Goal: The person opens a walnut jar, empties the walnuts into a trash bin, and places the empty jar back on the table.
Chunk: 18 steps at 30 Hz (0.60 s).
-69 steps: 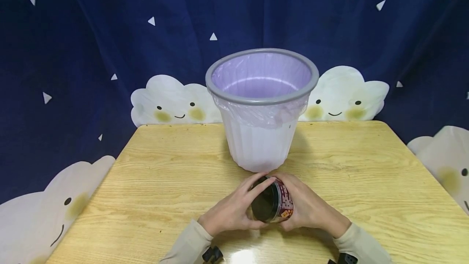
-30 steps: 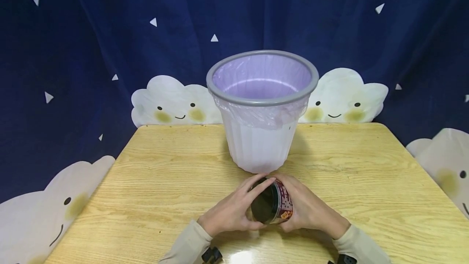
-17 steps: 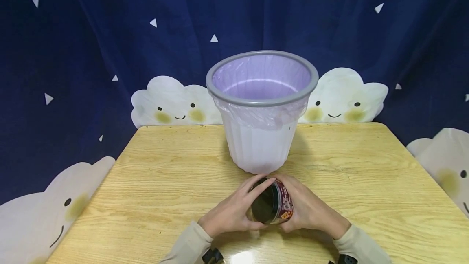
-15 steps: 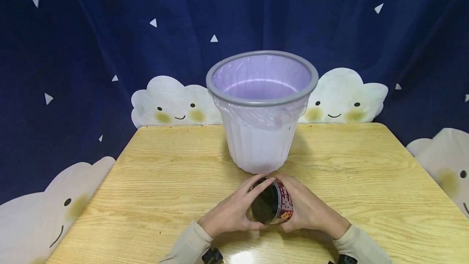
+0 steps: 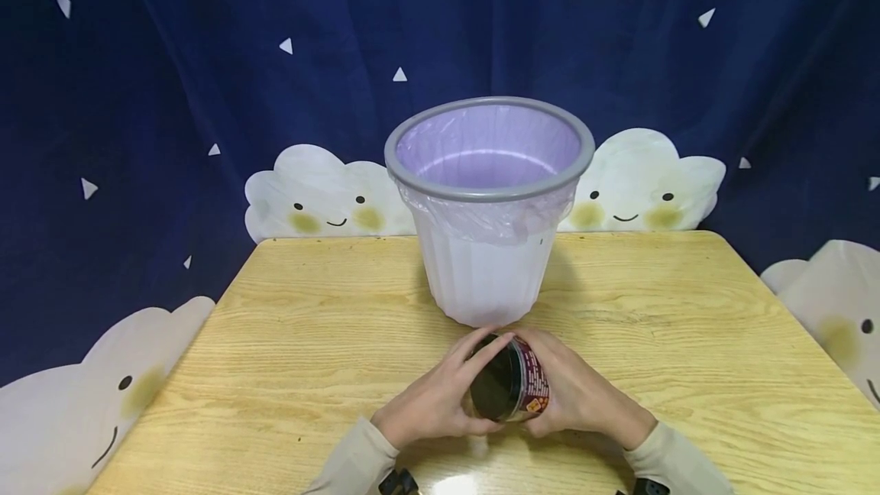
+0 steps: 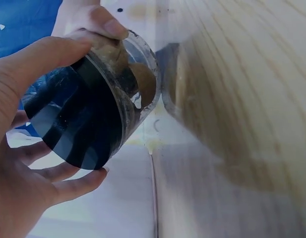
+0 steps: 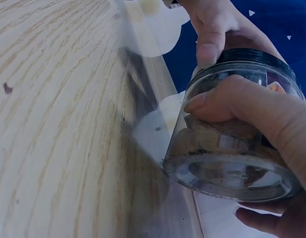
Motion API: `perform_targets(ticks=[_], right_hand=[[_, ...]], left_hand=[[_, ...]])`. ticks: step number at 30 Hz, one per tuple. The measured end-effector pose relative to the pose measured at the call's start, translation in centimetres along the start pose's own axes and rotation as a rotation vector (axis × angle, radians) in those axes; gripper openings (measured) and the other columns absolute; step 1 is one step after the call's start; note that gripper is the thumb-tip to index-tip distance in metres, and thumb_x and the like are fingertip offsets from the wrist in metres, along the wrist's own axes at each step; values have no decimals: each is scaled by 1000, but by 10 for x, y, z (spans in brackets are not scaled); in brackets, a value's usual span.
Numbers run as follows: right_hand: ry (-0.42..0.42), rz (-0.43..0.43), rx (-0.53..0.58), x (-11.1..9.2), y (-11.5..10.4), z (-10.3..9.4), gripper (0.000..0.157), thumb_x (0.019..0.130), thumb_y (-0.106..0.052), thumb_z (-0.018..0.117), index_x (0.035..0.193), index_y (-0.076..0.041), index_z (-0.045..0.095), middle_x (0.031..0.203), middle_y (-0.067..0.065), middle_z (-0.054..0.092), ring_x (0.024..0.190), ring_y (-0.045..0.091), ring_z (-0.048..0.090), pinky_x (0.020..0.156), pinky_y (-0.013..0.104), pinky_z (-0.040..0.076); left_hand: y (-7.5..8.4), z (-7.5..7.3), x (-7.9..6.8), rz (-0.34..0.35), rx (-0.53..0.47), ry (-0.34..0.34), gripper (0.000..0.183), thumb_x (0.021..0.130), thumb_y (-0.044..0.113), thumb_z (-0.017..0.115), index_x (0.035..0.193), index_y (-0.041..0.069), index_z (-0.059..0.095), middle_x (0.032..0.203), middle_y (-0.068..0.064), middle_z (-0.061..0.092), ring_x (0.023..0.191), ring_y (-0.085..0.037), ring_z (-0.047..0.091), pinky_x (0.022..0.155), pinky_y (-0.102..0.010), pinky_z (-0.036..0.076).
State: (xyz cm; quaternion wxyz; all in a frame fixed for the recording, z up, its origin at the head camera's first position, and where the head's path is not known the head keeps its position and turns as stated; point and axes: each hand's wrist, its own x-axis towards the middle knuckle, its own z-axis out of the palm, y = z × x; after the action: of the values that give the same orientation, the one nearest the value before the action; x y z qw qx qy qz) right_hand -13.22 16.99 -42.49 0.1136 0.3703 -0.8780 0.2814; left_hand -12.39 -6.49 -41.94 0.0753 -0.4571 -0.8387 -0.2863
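Observation:
A clear jar (image 5: pixel 535 379) with a dark red label and a black lid (image 5: pixel 493 388) lies tilted between both hands, its lid turned toward the left. My left hand (image 5: pixel 435 405) grips the lid, fingers and thumb spread round its edge, as the left wrist view shows on the black lid (image 6: pixel 81 119). Round the body of the jar (image 7: pixel 227 161) curls my right hand (image 5: pixel 586 396), its thumb pressed on the side. Brown contents show through the clear wall, though their kind is unclear. In the left wrist view, the base edge seems to meet the tabletop.
Just beyond the hands a white bin (image 5: pixel 488 266) stands on the wooden table (image 5: pixel 309 357). A grey rim ring (image 5: pixel 490 194) holds a clear liner bag over its edge. Behind the table hangs a dark blue curtain (image 5: pixel 344 29) with cloud shapes.

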Motion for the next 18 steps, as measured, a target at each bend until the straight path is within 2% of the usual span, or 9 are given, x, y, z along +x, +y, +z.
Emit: perform_targets(ticks=[4,13,18], right_hand=[[1,2,-1,-1,0,0,111,40,-32,91,137,-7,43,129,1,53,115,19,52,93,43,51],[6,-10,-8,-1,1,1,111,40,-33,90,138,-7,43,130,0,52,115,18,52,93,43,51],[8,-9,-1,-1,1,1,111,40,-33,90,137,-7,43,127,0,53,114,17,52,93,42,51]], left_hand=[[1,0,-1,-5,-2,-3,116,66,29,90,155,20,17,156,-9,18,140,-27,28,108,-39,39],[2,0,-1,-21,-14,-17,113,69,29,88,155,19,16,154,-13,21,139,-26,28,107,-38,40],[2,-2,-1,-33,-24,-26,111,71,30,86,155,20,15,156,-8,20,139,-25,29,107,-39,40]])
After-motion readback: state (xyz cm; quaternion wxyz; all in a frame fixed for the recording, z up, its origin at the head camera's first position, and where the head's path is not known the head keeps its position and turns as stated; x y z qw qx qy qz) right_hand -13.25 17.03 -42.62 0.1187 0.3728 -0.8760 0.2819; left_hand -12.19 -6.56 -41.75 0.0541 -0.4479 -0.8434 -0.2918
